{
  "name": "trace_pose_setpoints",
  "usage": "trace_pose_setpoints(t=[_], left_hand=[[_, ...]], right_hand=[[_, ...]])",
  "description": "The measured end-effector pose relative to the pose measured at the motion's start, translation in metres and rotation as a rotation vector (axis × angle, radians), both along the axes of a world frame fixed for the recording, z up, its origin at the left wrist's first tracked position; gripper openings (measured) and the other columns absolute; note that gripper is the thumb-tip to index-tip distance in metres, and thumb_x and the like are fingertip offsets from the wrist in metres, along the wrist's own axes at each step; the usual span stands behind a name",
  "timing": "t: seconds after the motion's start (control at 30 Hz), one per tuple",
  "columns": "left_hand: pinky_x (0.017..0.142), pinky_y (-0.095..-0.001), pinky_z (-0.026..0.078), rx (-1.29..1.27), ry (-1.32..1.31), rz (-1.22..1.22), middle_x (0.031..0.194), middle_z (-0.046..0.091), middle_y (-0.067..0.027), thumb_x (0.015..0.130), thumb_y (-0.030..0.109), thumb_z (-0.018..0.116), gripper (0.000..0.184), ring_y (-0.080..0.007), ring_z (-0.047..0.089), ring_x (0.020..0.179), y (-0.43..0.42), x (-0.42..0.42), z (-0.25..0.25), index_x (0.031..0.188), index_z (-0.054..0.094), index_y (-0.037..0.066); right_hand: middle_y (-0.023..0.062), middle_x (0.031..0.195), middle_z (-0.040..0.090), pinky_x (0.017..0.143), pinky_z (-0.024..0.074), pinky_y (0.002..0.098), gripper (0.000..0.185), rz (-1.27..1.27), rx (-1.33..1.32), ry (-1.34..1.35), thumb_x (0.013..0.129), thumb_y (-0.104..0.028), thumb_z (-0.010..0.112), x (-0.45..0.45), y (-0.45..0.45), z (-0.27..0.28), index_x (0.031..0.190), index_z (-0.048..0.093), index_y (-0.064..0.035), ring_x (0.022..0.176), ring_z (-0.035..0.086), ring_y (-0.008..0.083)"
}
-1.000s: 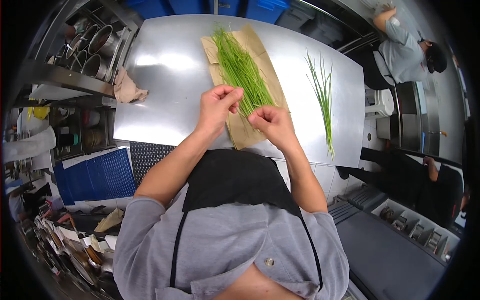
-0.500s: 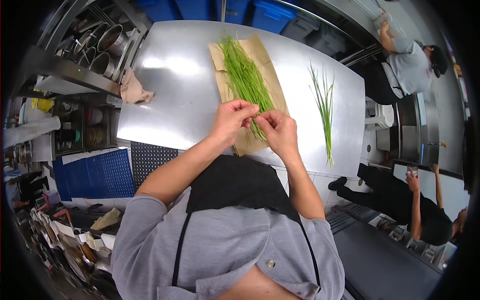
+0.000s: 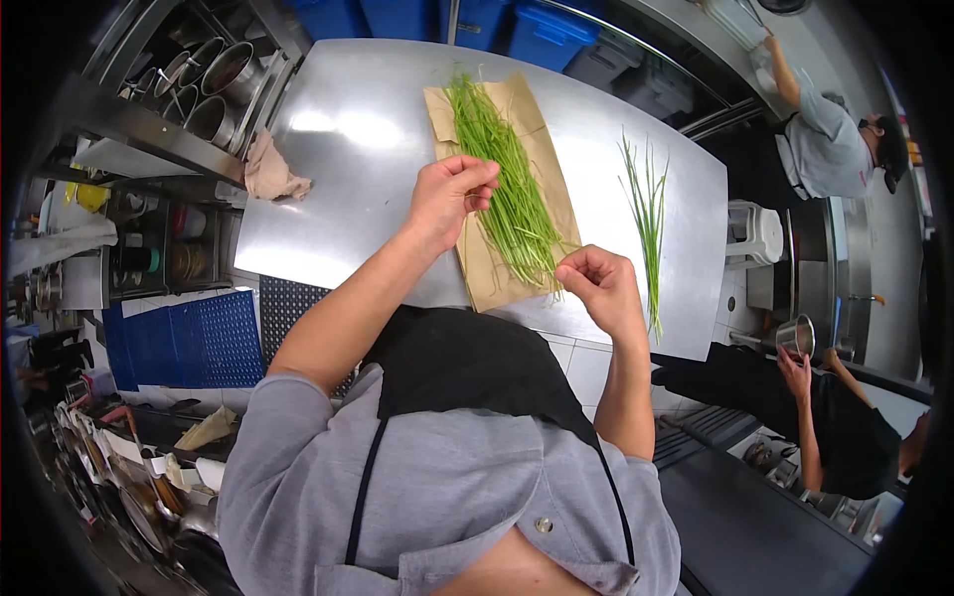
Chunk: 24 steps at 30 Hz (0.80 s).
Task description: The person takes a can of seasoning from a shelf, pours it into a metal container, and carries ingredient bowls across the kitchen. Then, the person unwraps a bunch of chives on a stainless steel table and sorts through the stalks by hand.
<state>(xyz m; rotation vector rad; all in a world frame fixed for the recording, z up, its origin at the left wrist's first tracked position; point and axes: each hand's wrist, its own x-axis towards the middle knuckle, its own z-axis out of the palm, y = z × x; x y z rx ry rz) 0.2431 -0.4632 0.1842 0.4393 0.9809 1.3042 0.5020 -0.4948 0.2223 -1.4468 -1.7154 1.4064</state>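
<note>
A heap of long, thin green chives [image 3: 507, 189] lies on brown paper [image 3: 492, 283] on the steel table. My left hand [image 3: 452, 199] is closed in a pinch over the left side of the heap. What its fingertips hold, if anything, is too small to make out. My right hand [image 3: 604, 288] also pinches, thumb against forefinger, beside the cut ends at the heap's lower right. Anything between those fingertips is hard to see. Farther right, a smaller bunch of chives [image 3: 649, 233] rests directly on the metal, apart from both hands.
The steel table [image 3: 343, 219] carries a crumpled cloth [image 3: 273, 171] at its left edge. Pots [image 3: 229, 74] stand on a rack at upper left. Blue bins [image 3: 547, 38] line the far side. Two people work at right, one holding a metal container [image 3: 795, 335].
My hands, together over the chives before, have moved apart: the left up and leftward, the right down and rightward. The person at lower right now shows a metal container in hand.
</note>
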Motion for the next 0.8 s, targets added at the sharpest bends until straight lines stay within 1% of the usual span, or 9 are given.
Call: trace_pose_setpoints(t=[0.13, 0.23, 0.33, 0.4, 0.47, 0.53, 0.63, 0.73, 0.8], left_hand=[[0.061, -0.0233, 0.049, 0.010, -0.029, 0.171, 0.079, 0.066, -0.0027, 0.090, 0.012, 0.072, 0.009, -0.0086, 0.059, 0.067, 0.011, -0.007, -0.002, 0.090, 0.066, 0.005], [0.060, -0.0239, 0.050, 0.072, -0.061, 0.328, 0.077, 0.066, -0.0044, 0.090, 0.011, 0.072, 0.010, -0.0099, 0.060, 0.064, 0.030, -0.042, -0.025, 0.090, 0.066, 0.003], [0.059, -0.0235, 0.051, 0.044, -0.079, 0.490, 0.078, 0.066, -0.0057, 0.091, 0.011, 0.071, 0.010, -0.0112, 0.059, 0.064, 0.045, -0.091, -0.048, 0.094, 0.066, 0.002], [0.059, -0.0232, 0.051, 0.054, -0.089, 0.543, 0.081, 0.065, -0.0070, 0.092, 0.010, 0.070, 0.012, -0.0115, 0.059, 0.066, 0.043, -0.113, -0.050, 0.098, 0.065, 0.001], [0.060, -0.0235, 0.051, 0.062, -0.105, 0.531, 0.085, 0.065, -0.0076, 0.092, 0.011, 0.070, 0.014, -0.0122, 0.060, 0.071, 0.038, -0.125, -0.053, 0.099, 0.064, 0.001], [0.062, -0.0239, 0.051, 0.025, -0.067, 0.532, 0.089, 0.065, -0.0078, 0.092, 0.011, 0.070, 0.015, -0.0135, 0.060, 0.076, 0.030, -0.121, -0.051, 0.100, 0.062, 0.001], [0.065, -0.0241, 0.051, -0.009, -0.037, 0.456, 0.091, 0.066, -0.0076, 0.093, 0.012, 0.069, 0.014, -0.0139, 0.060, 0.078, 0.018, -0.106, -0.045, 0.101, 0.062, 0.003], [0.066, -0.0239, 0.051, -0.033, -0.022, 0.358, 0.092, 0.066, -0.0073, 0.094, 0.013, 0.068, 0.013, -0.0129, 0.060, 0.079, 0.011, -0.089, -0.043, 0.101, 0.061, 0.004], [0.064, -0.0236, 0.051, 0.006, -0.007, 0.254, 0.090, 0.067, -0.0062, 0.094, 0.014, 0.068, 0.013, -0.0116, 0.060, 0.076, 0.006, -0.074, -0.034, 0.101, 0.061, 0.005]], right_hand=[[0.0001, 0.071, 0.064, 0.057, 0.0429, 0.0205, 0.007, 0.060, -0.058, -0.041, 0.088, -0.003, 0.072, 0.013, 0.002, 0.006, 0.085, 0.067, 0.0023, 0.063, 0.054, 0.0041], [-0.0026, 0.067, 0.062, 0.054, 0.0399, 0.0219, 0.008, 0.026, -0.073, -0.020, 0.085, -0.004, 0.074, 0.029, 0.003, 0.004, 0.082, 0.069, 0.0018, 0.059, 0.049, 0.0033], [-0.0027, 0.068, 0.062, 0.054, 0.0392, 0.0218, 0.009, -0.005, -0.069, -0.050, 0.084, -0.005, 0.074, 0.047, 0.007, -0.001, 0.081, 0.068, 0.0013, 0.060, 0.048, 0.0033], [-0.0009, 0.069, 0.063, 0.056, 0.0412, 0.0231, 0.011, -0.082, -0.035, -0.082, 0.083, -0.006, 0.074, 0.058, 0.012, -0.003, 0.080, 0.067, 0.0014, 0.062, 0.051, 0.0052], [0.0002, 0.069, 0.064, 0.058, 0.0423, 0.0239, 0.011, -0.167, 0.016, -0.143, 0.083, -0.006, 0.075, 0.071, 0.018, -0.001, 0.080, 0.067, 0.0012, 0.062, 0.052, 0.0063], [0.0007, 0.071, 0.065, 0.060, 0.0436, 0.0246, 0.010, -0.206, 0.078, -0.131, 0.083, -0.007, 0.075, 0.081, 0.023, 0.007, 0.081, 0.068, 0.0007, 0.064, 0.053, 0.0076], [-0.0004, 0.072, 0.065, 0.062, 0.0446, 0.0235, 0.010, -0.249, 0.204, -0.059, 0.082, -0.008, 0.076, 0.088, 0.031, 0.024, 0.083, 0.070, 0.0002, 0.066, 0.054, 0.0068], [-0.0009, 0.071, 0.065, 0.062, 0.0450, 0.0232, 0.009, -0.359, 0.327, -0.050, 0.082, -0.008, 0.076, 0.094, 0.042, 0.048, 0.083, 0.071, -0.0004, 0.066, 0.054, 0.0061], [-0.0002, 0.069, 0.065, 0.060, 0.0451, 0.0236, 0.008, -0.400, 0.347, -0.095, 0.082, -0.007, 0.075, 0.105, 0.051, 0.045, 0.083, 0.071, -0.0007, 0.064, 0.056, 0.0064]])
